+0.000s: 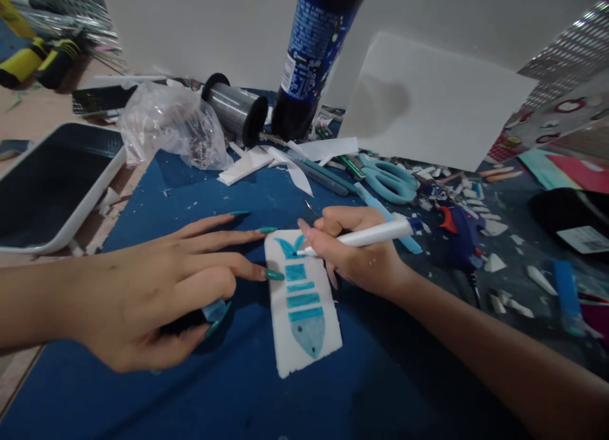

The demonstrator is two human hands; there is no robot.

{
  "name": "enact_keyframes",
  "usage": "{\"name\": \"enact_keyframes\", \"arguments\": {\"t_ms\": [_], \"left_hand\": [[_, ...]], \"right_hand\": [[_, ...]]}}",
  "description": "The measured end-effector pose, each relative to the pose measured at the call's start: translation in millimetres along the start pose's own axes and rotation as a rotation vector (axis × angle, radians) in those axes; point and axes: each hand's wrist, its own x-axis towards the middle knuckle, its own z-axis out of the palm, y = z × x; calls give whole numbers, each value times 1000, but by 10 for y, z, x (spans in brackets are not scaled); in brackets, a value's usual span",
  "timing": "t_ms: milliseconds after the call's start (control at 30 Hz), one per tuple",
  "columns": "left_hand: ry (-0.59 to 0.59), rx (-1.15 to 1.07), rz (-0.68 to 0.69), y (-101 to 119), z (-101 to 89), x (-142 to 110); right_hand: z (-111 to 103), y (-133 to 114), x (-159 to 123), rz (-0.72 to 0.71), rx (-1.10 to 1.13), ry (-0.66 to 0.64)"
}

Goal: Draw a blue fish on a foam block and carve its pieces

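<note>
A white rectangular piece (275,338) with torn-looking edges lies on a blue mat, bearing a blue fish drawing (304,298) with a tail, several bars and a head. My right hand (354,250) is closed around a white marker (375,233), whose tip touches the drawn tail. Two fingertips of my left hand (162,288) rest at the white piece's left edge, fingers partly stretched. Between its thumb and curled fingers sits a small light-blue piece (215,310), perhaps a marker cap, mostly hidden.
Beyond the mat (190,402) stand a dark bottle (309,53) and a wire spool (235,109), with a plastic bag (171,123) alongside. Blue scissors (390,180), a cutter (323,175) and paper scraps lie behind my right hand. A white-rimmed tray (57,186) is at left, a glue gun (461,237) at right.
</note>
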Motion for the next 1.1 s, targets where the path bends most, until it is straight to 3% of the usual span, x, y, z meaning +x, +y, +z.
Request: {"name": "enact_keyframes", "arguments": {"t_ms": [100,233,333,467,600,733,867,1100], "left_hand": [[-3,5,-1,-6,-5,0],[-42,25,11,-16,-17,-17],[-21,28,17,-12,-16,-26],[0,16,16,-3,-13,-20],[-8,24,22,-7,-16,-18],[1,8,10,-10,-9,-11],[43,6,18,-2,6,3],[-4,6,-2,-10,-17,-7]], "right_hand": [[3,-5,1,-5,-20,44],[3,-6,9,-85,-34,-36],[0,-7,2,-45,-70,29],[6,-8,-14,-33,-75,12],[7,-12,-20,-32,-51,115],[-5,-14,-18,-8,-38,60],[-5,-6,-14,-32,-26,95],[4,-14,5,-57,-53,-6]]}}
